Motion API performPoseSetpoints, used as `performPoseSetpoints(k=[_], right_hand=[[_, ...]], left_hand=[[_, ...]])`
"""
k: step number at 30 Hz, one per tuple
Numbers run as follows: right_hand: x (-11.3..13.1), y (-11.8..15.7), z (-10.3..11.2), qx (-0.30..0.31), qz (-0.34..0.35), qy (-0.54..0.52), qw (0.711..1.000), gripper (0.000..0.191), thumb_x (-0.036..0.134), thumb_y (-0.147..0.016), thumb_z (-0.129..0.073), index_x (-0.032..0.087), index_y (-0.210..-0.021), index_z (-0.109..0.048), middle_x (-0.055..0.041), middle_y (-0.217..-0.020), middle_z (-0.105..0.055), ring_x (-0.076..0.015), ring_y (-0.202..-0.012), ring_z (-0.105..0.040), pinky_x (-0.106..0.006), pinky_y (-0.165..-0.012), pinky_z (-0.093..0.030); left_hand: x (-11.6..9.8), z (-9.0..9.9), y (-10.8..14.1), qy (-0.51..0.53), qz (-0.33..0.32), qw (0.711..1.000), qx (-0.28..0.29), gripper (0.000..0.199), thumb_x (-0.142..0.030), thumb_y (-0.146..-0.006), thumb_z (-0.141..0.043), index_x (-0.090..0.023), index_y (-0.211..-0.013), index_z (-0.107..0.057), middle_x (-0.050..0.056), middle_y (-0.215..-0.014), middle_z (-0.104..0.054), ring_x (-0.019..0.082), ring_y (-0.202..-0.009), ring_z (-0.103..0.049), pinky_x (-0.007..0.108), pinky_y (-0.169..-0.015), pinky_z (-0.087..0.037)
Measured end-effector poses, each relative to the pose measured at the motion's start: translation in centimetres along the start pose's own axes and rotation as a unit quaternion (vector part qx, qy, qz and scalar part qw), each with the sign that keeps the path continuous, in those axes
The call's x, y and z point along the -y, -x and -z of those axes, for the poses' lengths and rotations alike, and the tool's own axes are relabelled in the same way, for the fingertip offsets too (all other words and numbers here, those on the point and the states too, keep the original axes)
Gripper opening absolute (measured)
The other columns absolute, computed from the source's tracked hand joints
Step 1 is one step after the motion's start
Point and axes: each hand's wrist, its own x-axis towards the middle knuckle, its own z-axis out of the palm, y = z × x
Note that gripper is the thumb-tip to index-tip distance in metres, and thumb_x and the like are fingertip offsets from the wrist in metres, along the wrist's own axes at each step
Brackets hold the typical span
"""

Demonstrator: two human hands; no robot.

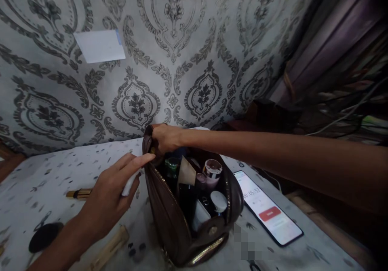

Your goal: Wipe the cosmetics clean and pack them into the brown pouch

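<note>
A brown leather toiletry bag (163, 218) stands unzipped on the table, packed with bottles and jars. My right hand (166, 137) reaches into its far left end, and the bag's side hides the fingertips. My left hand (117, 184) is beside the bag's left side, its index finger stretched to the zipped rim. The other left fingers curl around a small white object (131, 184), mostly covered. Inside the bag are a green-topped bottle (172, 165), a beige card-like piece (187, 172), a jar with a patterned lid (212, 168) and a white round cap (218, 201).
Right of the bag lies a phone (277, 212) with a running timer. A gold-and-black tube (78, 194), a black round object (45, 236) and a light wooden-looking piece (110, 248) lie to the left. Patterned wallpaper (172, 77) rises behind, with a white paper (100, 46) on it.
</note>
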Motion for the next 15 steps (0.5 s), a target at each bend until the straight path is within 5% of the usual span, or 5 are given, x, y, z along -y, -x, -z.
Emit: performPoseSetpoints(k=[7, 15], right_hand=[[0.4, -0.3, -1.2, -0.011, -0.019, 0.065, 0.998, 0.044, 0.023, -0.071, -0.072, 0.012, -0.113, -0.071, -0.017, -0.114, -0.071, -0.0305, -0.104, -0.068, -0.032, -0.079, -0.055], [-0.3, -0.1, -1.2, -0.03, 0.003, 0.043, 0.999, 0.035, 0.017, -0.075, -0.067, 0.009, -0.109, -0.071, -0.0189, -0.105, -0.073, -0.0297, -0.099, -0.069, -0.03, -0.072, -0.053]], left_hand=[[0.0, 0.0, 0.0, -0.003, 0.0, 1.0, 0.004, 0.04, -0.015, -0.094, -0.041, -0.03, -0.13, -0.051, 0.003, -0.099, -0.061, 0.015, -0.088, -0.061, 0.024, -0.072, -0.048], [0.0, -0.2, 0.3, 0.001, 0.012, 1.0, 0.006, 0.043, -0.018, -0.094, -0.041, -0.032, -0.134, -0.049, 0.004, -0.104, -0.065, 0.018, -0.093, -0.064, 0.027, -0.075, -0.052]])
